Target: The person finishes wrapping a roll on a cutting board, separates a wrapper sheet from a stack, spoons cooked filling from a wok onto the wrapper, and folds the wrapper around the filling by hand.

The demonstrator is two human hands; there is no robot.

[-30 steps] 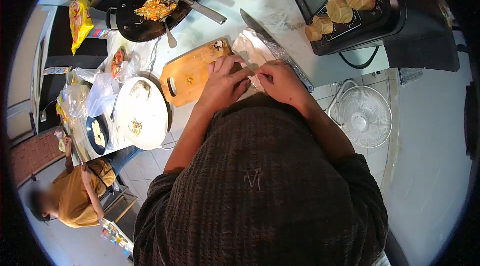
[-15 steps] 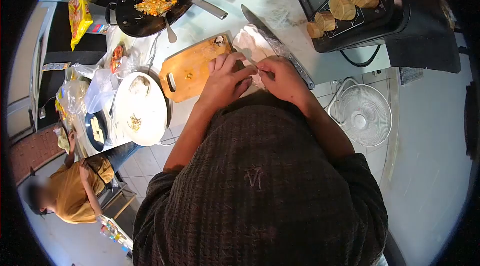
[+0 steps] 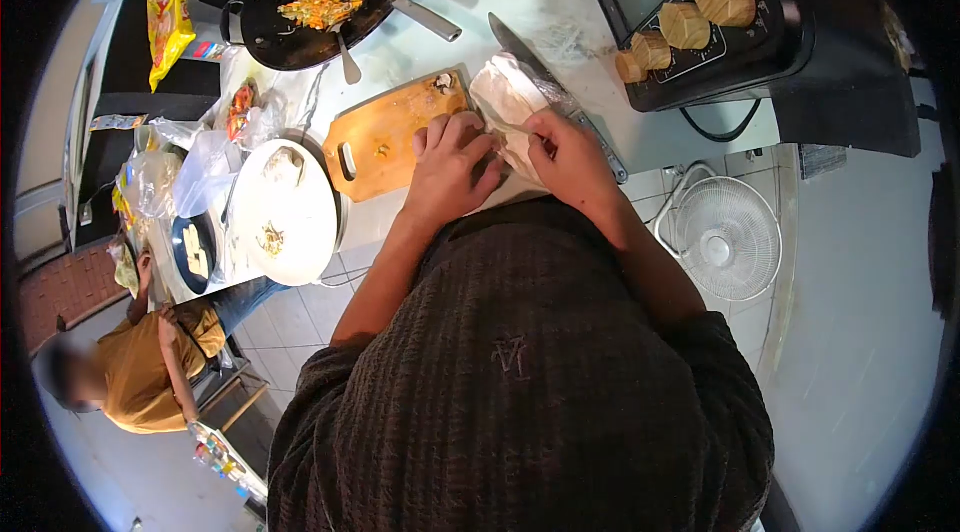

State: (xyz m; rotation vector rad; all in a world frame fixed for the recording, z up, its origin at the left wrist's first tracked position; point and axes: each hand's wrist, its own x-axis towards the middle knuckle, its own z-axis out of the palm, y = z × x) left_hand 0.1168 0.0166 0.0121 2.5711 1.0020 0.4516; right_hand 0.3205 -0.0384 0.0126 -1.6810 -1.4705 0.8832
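A pale, flat stack of thin wrapper sheets point(image 3: 507, 90) lies between the cutting board and the knife. My left hand point(image 3: 450, 164) is at its near left side, finger and thumb closed on the sheet edge. Opposite it, my right hand point(image 3: 572, 160) pinches the near part of the wrapper, its fingers curled. The wooden cutting board point(image 3: 375, 177) carries a few small scraps and sits beside my left hand. Along the right of the wrappers runs a large knife point(image 3: 530, 57), its handle end near my right wrist. My fingers hide the wrapper's near edge.
A black wok point(image 3: 268, 44) holds shredded vegetable filling and a spatula point(image 3: 418, 16). Left stands a white plate point(image 3: 300, 232) with scraps, near a dark plate point(image 3: 179, 254). A black appliance point(image 3: 780, 57) is back right; a fan point(image 3: 722, 237) stands below. Another person point(image 3: 150, 372) sits left.
My hands have drawn slightly lower and apart, uncovering more of the wrapper stack. The right hand has turned, its fingers curling more. The view has shifted slightly.
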